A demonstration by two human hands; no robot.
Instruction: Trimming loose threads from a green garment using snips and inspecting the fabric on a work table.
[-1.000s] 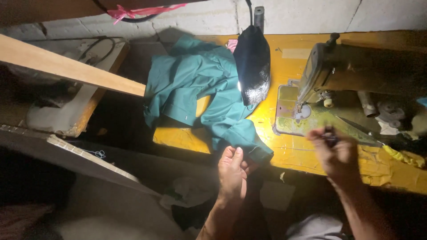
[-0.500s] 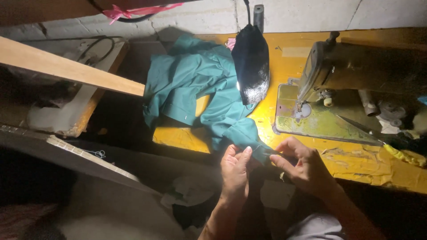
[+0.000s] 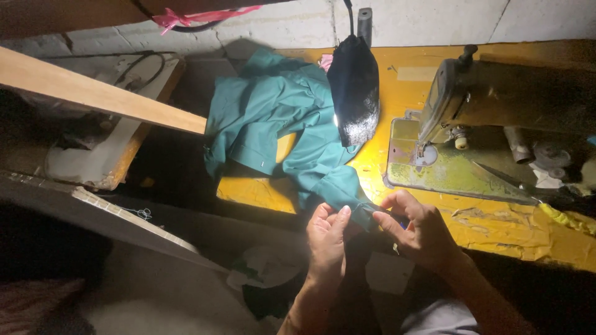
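Bare yellow table (image 3: 496, 226) lies open rightward; sewing machine (image 3: 490, 111) and lamp (image 3: 354, 93) block behind.

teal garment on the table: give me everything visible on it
The teal woven-fabric garment lies crumpled on the yellow worn table, left of the sewing machine, partly under the black lamp shade. A cuffed end hangs over the table's front edge, pinched between the left hand and right hand.

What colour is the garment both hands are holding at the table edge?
Teal green, plain, with no pattern: the garment shows best in the head view, lit by the lamp.
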